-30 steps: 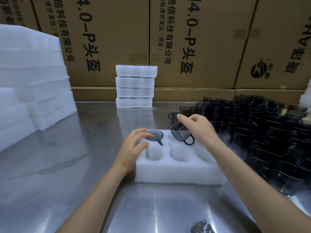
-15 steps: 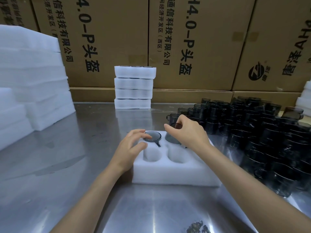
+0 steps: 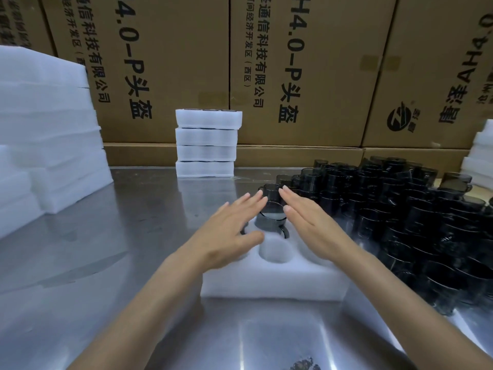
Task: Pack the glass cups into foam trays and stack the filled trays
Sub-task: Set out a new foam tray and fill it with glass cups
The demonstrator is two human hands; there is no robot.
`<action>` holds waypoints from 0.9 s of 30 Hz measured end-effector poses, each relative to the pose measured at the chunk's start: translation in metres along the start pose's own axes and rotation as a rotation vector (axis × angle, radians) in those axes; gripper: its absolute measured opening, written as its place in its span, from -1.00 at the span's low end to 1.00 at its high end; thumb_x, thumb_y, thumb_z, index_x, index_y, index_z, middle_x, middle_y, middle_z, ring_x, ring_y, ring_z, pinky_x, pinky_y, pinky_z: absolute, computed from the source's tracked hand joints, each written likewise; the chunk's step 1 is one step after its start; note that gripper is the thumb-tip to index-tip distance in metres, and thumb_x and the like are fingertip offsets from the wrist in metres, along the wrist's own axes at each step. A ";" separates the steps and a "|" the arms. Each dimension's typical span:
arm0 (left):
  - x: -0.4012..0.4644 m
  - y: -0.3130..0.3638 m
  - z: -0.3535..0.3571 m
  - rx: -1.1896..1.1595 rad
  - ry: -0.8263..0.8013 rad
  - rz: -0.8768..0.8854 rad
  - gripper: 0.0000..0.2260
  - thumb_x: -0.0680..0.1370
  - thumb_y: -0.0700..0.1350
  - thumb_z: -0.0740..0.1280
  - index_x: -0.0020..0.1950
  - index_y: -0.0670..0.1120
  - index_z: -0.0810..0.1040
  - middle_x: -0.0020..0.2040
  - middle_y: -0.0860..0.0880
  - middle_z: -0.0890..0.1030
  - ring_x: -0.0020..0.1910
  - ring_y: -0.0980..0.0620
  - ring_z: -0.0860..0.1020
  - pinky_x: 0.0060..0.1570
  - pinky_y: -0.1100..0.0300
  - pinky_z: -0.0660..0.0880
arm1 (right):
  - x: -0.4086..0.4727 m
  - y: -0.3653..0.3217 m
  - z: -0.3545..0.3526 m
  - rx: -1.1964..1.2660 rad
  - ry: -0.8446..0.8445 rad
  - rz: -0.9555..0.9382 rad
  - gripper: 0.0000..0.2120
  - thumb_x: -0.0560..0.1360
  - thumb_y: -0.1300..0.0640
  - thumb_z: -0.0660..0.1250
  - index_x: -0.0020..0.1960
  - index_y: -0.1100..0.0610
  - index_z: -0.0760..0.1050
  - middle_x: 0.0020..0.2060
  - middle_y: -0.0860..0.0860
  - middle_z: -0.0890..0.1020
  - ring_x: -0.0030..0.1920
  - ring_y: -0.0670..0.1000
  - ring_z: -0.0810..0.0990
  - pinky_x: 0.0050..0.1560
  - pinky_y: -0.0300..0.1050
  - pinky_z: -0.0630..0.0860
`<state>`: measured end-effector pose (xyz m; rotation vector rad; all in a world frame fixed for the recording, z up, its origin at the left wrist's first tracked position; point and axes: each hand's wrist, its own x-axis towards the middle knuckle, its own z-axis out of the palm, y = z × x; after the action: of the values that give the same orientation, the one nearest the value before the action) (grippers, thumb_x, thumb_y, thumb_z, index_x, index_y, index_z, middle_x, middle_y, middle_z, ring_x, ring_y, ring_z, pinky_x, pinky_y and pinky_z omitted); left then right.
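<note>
Steel table [image 3: 112,263]: both hands now flat over foam tray [image 3: 272,284].

My left hand [image 3: 229,236] and right hand [image 3: 312,225] reached forward side by side, palms down, fingers straight and flat.

Even indoor light; glare on steel table [image 3: 128,263]; wide-angle edge distortion.

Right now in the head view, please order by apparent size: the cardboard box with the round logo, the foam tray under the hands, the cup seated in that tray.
1. cardboard box with the round logo
2. foam tray, though its nearness to the camera enlarges it
3. seated cup
</note>
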<state>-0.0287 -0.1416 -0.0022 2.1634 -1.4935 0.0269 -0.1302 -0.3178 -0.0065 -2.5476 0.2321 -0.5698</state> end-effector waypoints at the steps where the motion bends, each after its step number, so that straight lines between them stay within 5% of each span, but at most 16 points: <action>1: 0.001 0.000 0.002 0.043 -0.019 0.007 -0.35 0.45 0.12 0.04 0.54 0.15 -0.01 0.49 0.30 -0.11 0.46 0.35 -0.15 0.45 0.21 -0.19 | -0.001 0.000 0.002 -0.043 -0.031 -0.035 -0.55 0.65 -0.01 -0.03 0.53 -0.10 0.04 0.47 -0.30 0.04 0.43 -0.31 -0.03 0.35 -0.43 -0.13; 5: 0.000 -0.006 0.007 0.125 -0.090 0.033 -0.34 0.45 0.13 0.02 0.54 0.14 -0.10 0.47 0.31 -0.19 0.44 0.36 -0.21 0.43 0.22 -0.23 | -0.002 -0.002 0.007 -0.184 -0.132 -0.103 -0.53 0.65 0.01 -0.05 0.54 -0.05 -0.01 0.49 -0.26 -0.01 0.40 -0.36 -0.10 0.12 -0.68 -0.31; 11: 0.002 -0.004 0.010 0.190 -0.177 -0.038 -0.31 0.42 0.17 -0.04 0.56 0.06 0.00 0.55 0.17 -0.01 0.50 0.24 -0.12 0.39 0.29 -0.17 | 0.003 -0.002 0.009 -0.241 -0.346 -0.003 -0.54 0.65 -0.03 -0.10 0.54 -0.09 0.01 0.51 -0.26 0.00 0.48 -0.26 -0.08 0.46 -0.21 -0.07; 20: 0.003 -0.005 0.015 0.198 -0.149 -0.076 -0.40 0.52 0.20 0.01 0.55 0.10 0.04 0.55 0.20 0.01 0.51 0.23 -0.09 0.46 0.15 -0.14 | 0.005 -0.012 0.008 -0.191 -0.409 0.063 -0.54 0.64 -0.09 -0.13 0.54 -0.10 -0.02 0.50 -0.26 -0.04 0.49 -0.24 -0.12 0.49 -0.16 -0.12; 23: 0.000 -0.002 0.014 0.180 -0.061 -0.040 -0.36 0.44 0.21 -0.01 0.53 0.11 0.13 0.53 0.20 0.12 0.50 0.21 0.02 0.42 0.23 -0.05 | 0.011 -0.013 0.003 0.047 -0.390 0.063 -0.58 0.66 -0.03 -0.10 0.47 0.01 0.24 0.42 -0.24 0.17 0.35 -0.39 0.14 0.30 -0.55 -0.02; 25: -0.003 -0.002 0.012 0.113 0.031 -0.004 -0.43 0.47 0.19 0.07 0.49 0.12 0.24 0.48 0.21 0.25 0.41 0.31 0.12 0.31 0.42 0.00 | 0.023 -0.007 0.001 0.252 -0.221 0.146 -0.64 0.65 0.00 0.01 0.35 0.04 0.42 0.35 -0.14 0.41 0.22 -0.31 0.39 0.19 -0.42 0.25; 27: -0.005 -0.003 0.011 0.026 0.080 0.002 -0.58 0.54 0.13 0.18 0.41 0.14 0.37 0.40 0.27 0.35 0.27 0.43 0.18 0.15 0.59 0.05 | 0.039 0.004 0.000 0.247 -0.031 0.261 -0.67 0.62 0.05 0.10 0.30 0.11 0.46 0.24 0.03 0.54 0.14 -0.03 0.53 0.05 -0.18 0.43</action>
<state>-0.0310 -0.1406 -0.0147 2.1546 -1.4580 0.1330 -0.0957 -0.3312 0.0051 -2.2405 0.4463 -0.4289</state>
